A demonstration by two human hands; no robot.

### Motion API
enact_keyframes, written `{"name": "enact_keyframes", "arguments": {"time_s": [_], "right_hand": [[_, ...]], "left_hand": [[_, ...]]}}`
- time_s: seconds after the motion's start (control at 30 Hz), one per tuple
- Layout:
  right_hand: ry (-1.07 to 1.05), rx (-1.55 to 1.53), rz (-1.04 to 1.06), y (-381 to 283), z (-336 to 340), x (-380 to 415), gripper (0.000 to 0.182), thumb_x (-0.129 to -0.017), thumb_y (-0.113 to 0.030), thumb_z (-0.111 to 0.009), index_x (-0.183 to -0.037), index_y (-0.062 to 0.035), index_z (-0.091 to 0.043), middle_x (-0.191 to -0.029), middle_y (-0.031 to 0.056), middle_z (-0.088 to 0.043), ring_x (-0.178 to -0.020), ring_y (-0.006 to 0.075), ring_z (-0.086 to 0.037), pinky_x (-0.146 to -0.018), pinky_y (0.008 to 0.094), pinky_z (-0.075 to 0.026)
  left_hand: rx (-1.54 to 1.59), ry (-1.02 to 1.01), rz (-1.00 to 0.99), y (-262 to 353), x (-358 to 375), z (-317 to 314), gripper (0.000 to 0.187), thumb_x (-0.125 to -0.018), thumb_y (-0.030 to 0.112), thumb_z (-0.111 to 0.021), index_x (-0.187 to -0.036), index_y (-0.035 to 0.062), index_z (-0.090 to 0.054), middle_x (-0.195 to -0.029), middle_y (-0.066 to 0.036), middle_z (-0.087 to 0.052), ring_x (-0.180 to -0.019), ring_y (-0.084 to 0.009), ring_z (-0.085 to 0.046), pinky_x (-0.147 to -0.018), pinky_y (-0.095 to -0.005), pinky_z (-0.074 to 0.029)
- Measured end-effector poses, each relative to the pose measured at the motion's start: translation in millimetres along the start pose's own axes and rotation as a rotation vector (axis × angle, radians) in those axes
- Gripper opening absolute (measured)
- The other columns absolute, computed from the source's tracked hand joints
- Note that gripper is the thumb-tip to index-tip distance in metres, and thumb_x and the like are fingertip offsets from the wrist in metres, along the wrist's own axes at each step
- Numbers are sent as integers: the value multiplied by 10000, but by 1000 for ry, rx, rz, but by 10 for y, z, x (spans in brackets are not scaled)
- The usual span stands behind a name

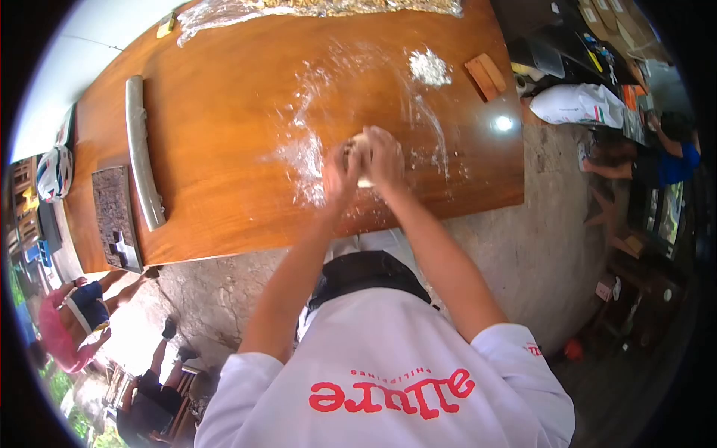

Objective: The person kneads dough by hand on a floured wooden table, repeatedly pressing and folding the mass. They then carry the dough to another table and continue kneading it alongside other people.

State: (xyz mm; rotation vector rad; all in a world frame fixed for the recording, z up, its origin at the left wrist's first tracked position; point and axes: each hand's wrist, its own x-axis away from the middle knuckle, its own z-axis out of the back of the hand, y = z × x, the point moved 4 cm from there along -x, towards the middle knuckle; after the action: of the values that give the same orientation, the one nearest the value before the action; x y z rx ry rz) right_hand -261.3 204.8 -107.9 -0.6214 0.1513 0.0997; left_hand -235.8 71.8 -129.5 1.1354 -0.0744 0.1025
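Both hands are together on a piece of pale dough (pixel 364 181) near the front edge of the wooden table. My left hand (pixel 343 173) is curled against the dough's left side. From the right, my right hand (pixel 384 155) wraps round it, and the fingers of both hands hide most of the dough. White flour (pixel 305 160) is smeared on the wood around them. Farther back at the right lies a small heap of flour (pixel 429 68).
The wooden table (pixel 216 149) bears a plastic-wrapped roll (pixel 142 149), a dark textured board (pixel 116 216), a wooden block (pixel 485 77) and a plastic-covered sheet (pixel 321 9). People are at the lower left (pixel 75 317) and far right (pixel 676 149).
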Motion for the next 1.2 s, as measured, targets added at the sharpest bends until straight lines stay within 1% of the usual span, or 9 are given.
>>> {"name": "enact_keyframes", "arguments": {"time_s": [0.23,0.43,0.57,0.7,0.77,0.87,0.97,1.13,1.2], "right_hand": [[-14,173,18,14,-95,89,536,-932,-312,-519,-1427,-107,-508,-1470,220,-451,-1383,431,-392,-1145,587,-265],[-42,218,34,225,-314,-1102,586,-882,-294,-554,-1448,-161,-481,-1475,199,-427,-1397,419,-355,-1141,601,-234],[177,185,7,211,-219,-1920,560,-897,-276,-548,-1434,-137,-474,-1454,173,-467,-1375,393,-392,-1130,555,-249],[-117,-126,83,457,-298,-2301,408,-951,-281,-550,-1296,-73,-612,-1381,150,-558,-1357,312,-450,-1143,454,-307],[-1,-978,-160,695,28,-2298,342,-995,-239,-501,-1223,-41,-661,-1332,153,-614,-1299,297,-528,-1116,387,-371],[-135,-546,-210,1008,-28,-1910,337,-976,-171,-546,-1262,-15,-630,-1301,160,-636,-1238,276,-584,-1071,380,-438],[-157,-235,77,573,-25,-1475,366,-910,-138,-619,-1260,-32,-633,-1219,165,-658,-1218,297,-590,-1066,391,-446],[-27,0,170,-151,243,-420,408,-878,-93,-616,-1284,-57,-621,-1245,166,-655,-1217,314,-585,-1064,406,-447],[68,162,316,-236,360,-272,414,-880,-82,-605,-1293,-61,-613,-1255,167,-655,-1210,321,-589,-1059,418,-448]], "left_hand": [[-403,33,-334,117,-165,-57,481,-957,310,-456,-1357,82,-594,-1484,-227,-469,-1361,-453,-438,-1118,-619,-275],[-517,146,-298,198,-1311,-21,478,-950,286,-444,-1364,98,-590,-1501,-186,-466,-1398,-422,-405,-1181,-571,-227],[-391,439,-30,309,-1852,2,449,-1005,249,-411,-1391,71,-557,-1477,-187,-486,-1424,-370,-377,-1191,-491,-255],[92,377,35,256,-1607,-87,495,-1054,349,-369,-1375,33,-574,-1469,-194,-499,-1445,-333,-364,-1195,-434,-257],[414,282,173,344,-1247,-126,526,-1060,381,-360,-1372,16,-573,-1449,-207,-518,-1433,-313,-385,-1183,-413,-271],[348,289,259,156,-805,-122,501,-1052,371,-395,-1324,-1,-591,-1394,-220,-550,-1354,-323,-456,-1122,-422,-335],[266,281,341,36,-773,-88,468,-1040,356,-448,-1251,-25,-617,-1313,-239,-597,-1235,-338,-564,-1030,-434,-431],[110,403,5,387,-1080,210,447,-995,376,-541,-1173,-22,-642,-1130,-243,-658,-1041,-383,-636,-925,-444,-482],[36,-10,-13,310,-1135,54,429,-976,391,-572,-1082,-16,-658,-1023,-239,-656,-958,-408,-630,-876,-461,-489]]}}
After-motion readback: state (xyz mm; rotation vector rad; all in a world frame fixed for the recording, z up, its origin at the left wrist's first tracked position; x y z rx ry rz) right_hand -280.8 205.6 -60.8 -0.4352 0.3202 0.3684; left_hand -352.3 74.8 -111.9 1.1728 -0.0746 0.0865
